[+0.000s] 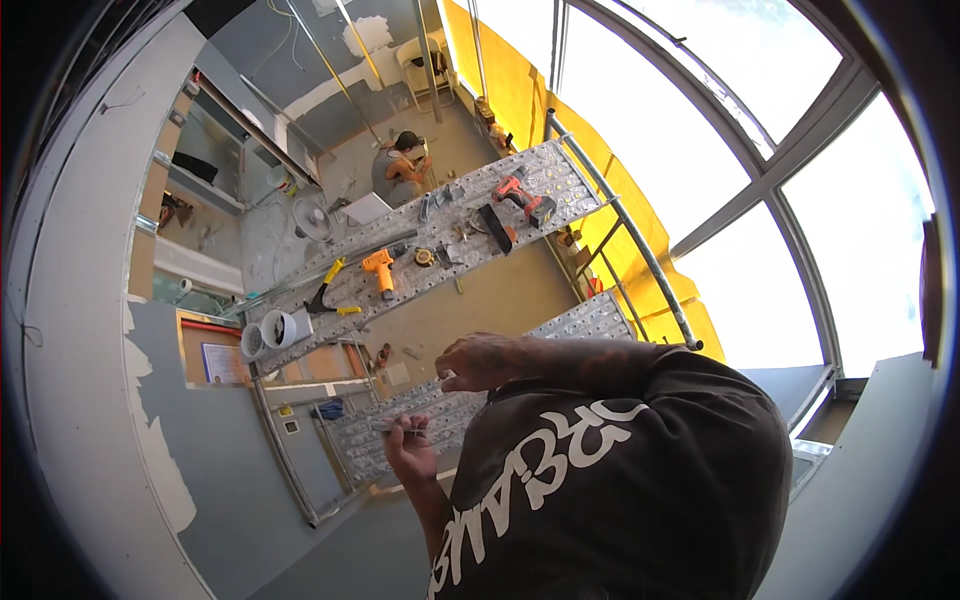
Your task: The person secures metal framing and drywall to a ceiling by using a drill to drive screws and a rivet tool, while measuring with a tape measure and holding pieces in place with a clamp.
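Note:
My left hand [412, 452] is raised in front of my chest, its fingers closed on a small, thin pale piece [385, 427] whose kind I cannot make out. A little above and to the right is my right hand [482, 362], fingers bent into a pinch. Something small and whitish shows at its fingertips, too small to name. The two hands are apart. Beyond them, an orange drill [380, 268], a tape measure [426, 257], yellow-and-black snips [328, 290] and a red-and-black cordless drill [524, 199] lie on a perforated metal scaffold plank [345, 292].
Two white tubs [283, 328] stand at the plank's left end. Scaffold tubes [634, 235] rise at the right, before a yellow sheet [590, 190] and large windows. A lower plank [580, 318] runs beneath me. Another person [395, 172] crouches on the floor below, near a fan [311, 218].

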The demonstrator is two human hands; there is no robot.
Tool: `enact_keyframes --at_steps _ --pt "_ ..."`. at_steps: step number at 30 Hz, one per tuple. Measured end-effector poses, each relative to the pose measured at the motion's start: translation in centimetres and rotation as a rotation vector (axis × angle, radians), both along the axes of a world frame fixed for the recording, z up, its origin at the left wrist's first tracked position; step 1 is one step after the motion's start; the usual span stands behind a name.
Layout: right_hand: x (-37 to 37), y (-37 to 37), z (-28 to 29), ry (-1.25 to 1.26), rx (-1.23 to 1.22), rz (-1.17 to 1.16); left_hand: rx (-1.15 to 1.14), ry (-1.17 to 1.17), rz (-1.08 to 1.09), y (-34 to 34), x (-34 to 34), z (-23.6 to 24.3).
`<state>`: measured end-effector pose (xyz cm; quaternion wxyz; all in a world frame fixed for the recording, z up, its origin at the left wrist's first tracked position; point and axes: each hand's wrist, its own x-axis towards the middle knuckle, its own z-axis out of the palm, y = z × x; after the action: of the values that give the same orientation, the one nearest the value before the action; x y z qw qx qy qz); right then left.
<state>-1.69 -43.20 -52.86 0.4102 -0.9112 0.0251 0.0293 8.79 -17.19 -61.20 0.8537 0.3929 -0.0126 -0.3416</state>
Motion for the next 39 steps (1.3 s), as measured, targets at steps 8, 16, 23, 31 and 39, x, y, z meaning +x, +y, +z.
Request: enact_keyframes --at_steps 8,16,23,31,39 --pt "-0.9 0.5 -0.7 0.003 0.006 0.012 -0.005 0.133 0.088 1.8 1.8 -0.5" --pt "2.0 -0.9 -0.1 0.072 0.035 0.113 0.210 0.080 0.242 -0.3 4.2 4.5" --pt "8.0 -1.9 0.6 0.223 -0.084 0.219 0.319 -0.036 0.328 -1.0 7.3 7.5" --pt "16.0 -5.4 -7.6 0.397 0.081 0.291 0.805 -0.144 0.395 1.2 9.1 -3.6" --pt "13.3 -20.7 -32.7 0.645 -0.319 0.141 1.639 -0.064 -0.703 16.6 -12.7 -16.2"
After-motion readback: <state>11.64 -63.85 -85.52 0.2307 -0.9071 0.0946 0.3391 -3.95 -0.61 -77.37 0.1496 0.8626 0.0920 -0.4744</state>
